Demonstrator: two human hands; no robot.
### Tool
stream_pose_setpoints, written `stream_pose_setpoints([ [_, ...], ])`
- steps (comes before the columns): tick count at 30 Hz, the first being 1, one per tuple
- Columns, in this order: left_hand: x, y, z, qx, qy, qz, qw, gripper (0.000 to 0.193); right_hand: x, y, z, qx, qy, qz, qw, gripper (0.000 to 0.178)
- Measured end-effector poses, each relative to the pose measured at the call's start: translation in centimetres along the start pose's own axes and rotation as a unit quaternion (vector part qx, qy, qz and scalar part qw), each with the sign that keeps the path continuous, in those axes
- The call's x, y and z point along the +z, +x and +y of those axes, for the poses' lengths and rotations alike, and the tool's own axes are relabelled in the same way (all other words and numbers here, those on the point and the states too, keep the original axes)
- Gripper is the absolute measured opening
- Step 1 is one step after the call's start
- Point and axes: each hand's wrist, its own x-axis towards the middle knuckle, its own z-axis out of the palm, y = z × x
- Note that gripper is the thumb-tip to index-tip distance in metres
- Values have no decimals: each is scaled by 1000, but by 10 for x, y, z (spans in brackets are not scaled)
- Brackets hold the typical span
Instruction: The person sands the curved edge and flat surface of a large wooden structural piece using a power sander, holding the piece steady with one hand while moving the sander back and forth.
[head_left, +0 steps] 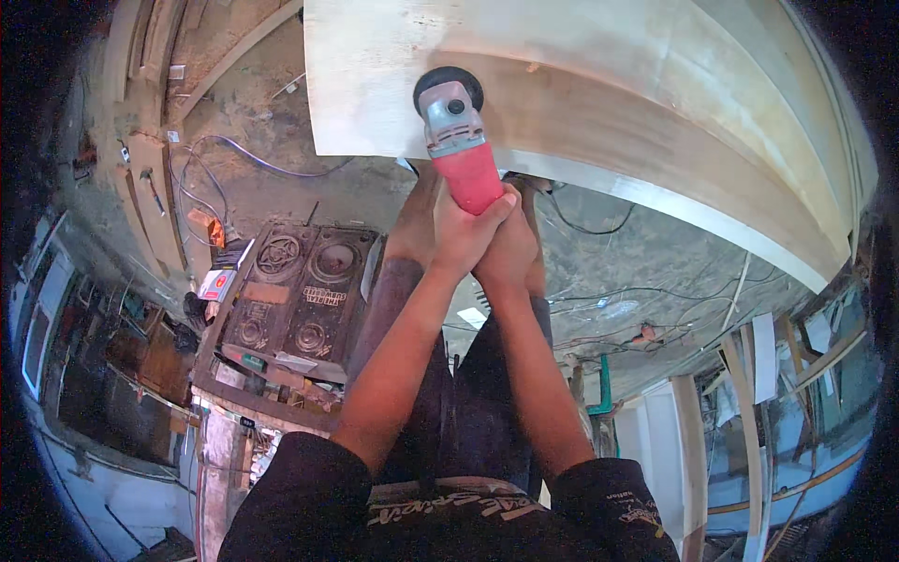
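Both my hands are wrapped round the red body of an angle grinder (pixel 468 173) with a grey metal head. Its round black disc (pixel 435 84) lies against the pale face of a large wooden panel (pixel 599 112), near the panel's left part. My left hand (pixel 459 229) grips the body from the left, close to the panel's near edge. Closed on the rear of the tool, my right hand (pixel 510 245) overlaps the left one. A darker brown band runs along the panel to the right of the disc. The grinder's tail end is hidden by my hands.
A dusty black speaker cabinet (pixel 300 290) stands on the left, with a hammer (pixel 153 192) on planks (pixel 154 206) beyond it. Cables (pixel 599 229) trail over the dusty floor on both sides. Boards (pixel 744 403) lean at the right, near a green tool frame (pixel 602 384).
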Motion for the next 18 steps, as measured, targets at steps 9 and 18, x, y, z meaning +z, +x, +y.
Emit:
stream_pose_setpoints([
  [9, 7, -15, -3, -6, -21, 24, 999, 34, -3, -11, 10, -5, 18, -4, 1000, 49],
  [18, 7, -24, -24, -39, 6, 42, 998, 48, 0, -23, 19, -9, 40, -3, 999, 47],
])
